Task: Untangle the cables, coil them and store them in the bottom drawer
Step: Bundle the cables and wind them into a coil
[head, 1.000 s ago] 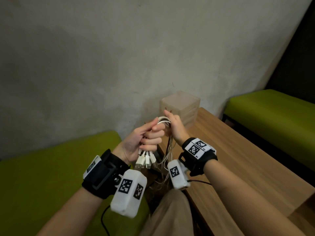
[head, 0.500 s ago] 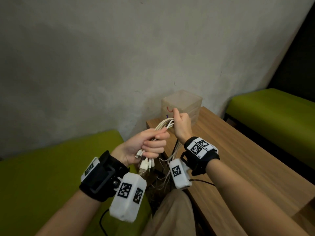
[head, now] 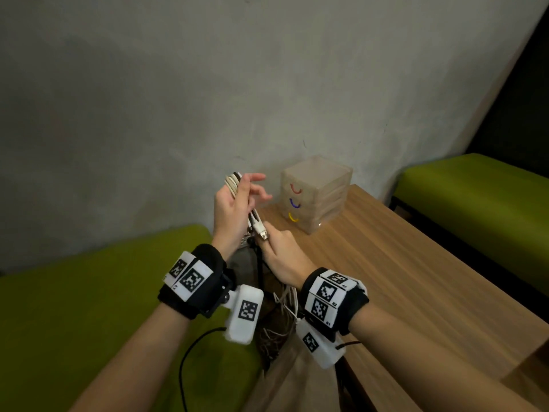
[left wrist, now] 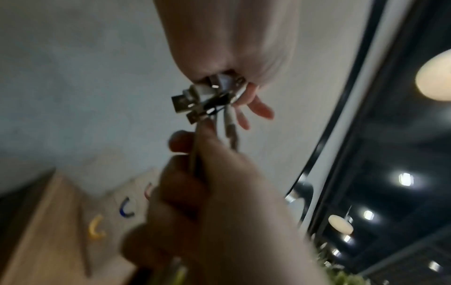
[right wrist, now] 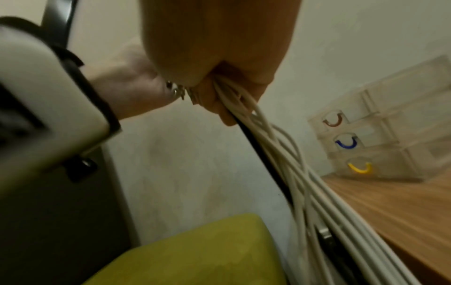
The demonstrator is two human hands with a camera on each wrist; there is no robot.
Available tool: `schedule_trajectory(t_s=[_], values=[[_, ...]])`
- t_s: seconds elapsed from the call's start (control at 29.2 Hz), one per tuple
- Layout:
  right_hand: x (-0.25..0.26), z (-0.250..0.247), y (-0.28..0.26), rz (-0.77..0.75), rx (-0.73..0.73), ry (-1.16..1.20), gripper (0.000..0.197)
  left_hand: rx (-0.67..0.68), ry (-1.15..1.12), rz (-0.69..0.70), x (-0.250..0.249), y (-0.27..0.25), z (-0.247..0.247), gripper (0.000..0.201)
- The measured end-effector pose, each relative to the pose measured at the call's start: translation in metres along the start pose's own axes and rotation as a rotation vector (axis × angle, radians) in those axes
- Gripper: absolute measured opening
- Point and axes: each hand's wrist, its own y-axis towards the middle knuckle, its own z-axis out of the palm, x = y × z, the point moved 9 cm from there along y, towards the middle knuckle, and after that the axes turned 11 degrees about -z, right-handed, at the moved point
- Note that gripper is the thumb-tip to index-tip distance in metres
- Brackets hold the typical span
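Head view: both hands are raised in front of the person, over the gap between a green bench (head: 89, 292) and a wooden table (head: 416, 278). The left hand (head: 231, 209) stands upright and holds a looped bundle of cables (head: 231, 184) against its palm — white strands with at least one dark one. Its thumb side clamps the bundle, while two fingers (head: 257, 176) stick out loosely towards the drawer unit, spread and touching nothing. The right hand (head: 282, 251) sits just below and beside it, fingers curled round the same bundle lower down. A metal USB plug (head: 263, 233) pokes out between the two hands, at the right hand's knuckles. The rest of the cable length hangs down past the right wrist in a loose tangle (head: 282, 319) towards the person's lap.

Left wrist view: several plug ends (left wrist: 192, 104) cluster at the base of the left palm; the picture is blurred, so the exact finger contact cannot be told.

Right wrist view: white strands and one black strand (right wrist: 280, 173) run out from the closed right fist, close together.

Storage: a translucent three-drawer unit (head: 318, 194) stands on the table against the wall, well apart from the cables. Its handles are red, blue and yellow from top to bottom — the bottom drawer (head: 309, 218) is closed.
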Motion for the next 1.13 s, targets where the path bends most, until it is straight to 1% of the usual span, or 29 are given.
schedule_trajectory(t_s=[0.14, 0.17, 0.27, 0.31, 0.34, 0.38, 0.41, 0.48, 0.55, 0.58, 0.62, 0.68, 0.72, 0.75, 0.82, 0.89, 0.96, 1.03, 1.06, 1.13], values=[[0.006, 0.004, 0.002, 0.018, 0.021, 0.045, 0.019, -0.028, 0.132, 0.082, -0.005, 0.002, -0.006, 0.023], [0.009, 0.005, 0.003, 0.014, 0.033, 0.045, 0.018, -0.025, 0.210, 0.142, -0.008, 0.001, -0.005, 0.023], [0.015, 0.011, 0.008, -0.025, 0.101, -0.064, 0.020, 0.008, 0.663, 0.422, -0.012, -0.006, 0.004, 0.033], [0.014, 0.011, 0.010, -0.024, 0.131, -0.111, 0.021, 0.039, 0.840, 0.491, -0.009, -0.010, 0.010, 0.039], [0.012, 0.010, 0.012, -0.019, 0.162, -0.164, 0.020, 0.059, 1.002, 0.523, -0.002, -0.011, 0.014, 0.045], [0.011, 0.007, 0.015, -0.019, 0.188, -0.227, 0.019, 0.079, 1.110, 0.517, 0.004, -0.011, 0.016, 0.047], [0.010, 0.002, 0.017, -0.032, 0.202, -0.293, 0.019, 0.098, 1.181, 0.465, 0.008, -0.011, 0.018, 0.044], [0.012, -0.009, 0.022, -0.069, 0.226, -0.403, 0.022, 0.142, 1.287, 0.316, 0.021, -0.011, 0.019, 0.034], [0.016, -0.017, 0.024, -0.085, 0.262, -0.487, 0.027, 0.196, 1.348, 0.177, 0.033, -0.013, 0.018, 0.028], [0.018, -0.020, 0.025, -0.094, 0.284, -0.517, 0.029, 0.230, 1.338, 0.122, 0.037, -0.014, 0.016, 0.028], [0.020, -0.021, 0.025, -0.110, 0.305, -0.536, 0.029, 0.276, 1.285, 0.050, 0.044, -0.015, 0.013, 0.032], [0.022, -0.024, 0.028, -0.155, 0.340, -0.584, 0.028, 0.360, 1.089, -0.104, 0.056, -0.018, 0.008, 0.052], [0.023, -0.025, 0.028, -0.184, 0.346, -0.608, 0.027, 0.368, 0.990, -0.157, 0.059, -0.018, 0.005, 0.060], [0.025, -0.026, 0.029, -0.218, 0.338, -0.621, 0.027, 0.365, 0.904, -0.198, 0.061, -0.018, 0.003, 0.063], [0.025, -0.027, 0.029, -0.275, 0.309, -0.637, 0.028, 0.399, 0.730, -0.274, 0.066, -0.021, 0.001, 0.062], [0.023, -0.026, 0.027, -0.281, 0.291, -0.659, 0.028, 0.506, 0.598, -0.356, 0.070, -0.029, 0.008, 0.060], [0.019, -0.025, 0.027, -0.266, 0.286, -0.668, 0.024, 0.604, 0.541, -0.413, 0.071, -0.038, 0.016, 0.053], [0.019, -0.030, 0.030, -0.248, 0.256, -0.631, 0.021, 0.685, 0.435, -0.466, 0.069, -0.046, 0.024, 0.041], [0.017, -0.033, 0.032, -0.226, 0.240, -0.602, 0.019, 0.724, 0.348, -0.497, 0.068, -0.050, 0.028, 0.039], [0.015, -0.038, 0.035, -0.168, 0.202, -0.524, 0.014, 0.764, 0.154, -0.540, 0.061, -0.054, 0.037, 0.041]])
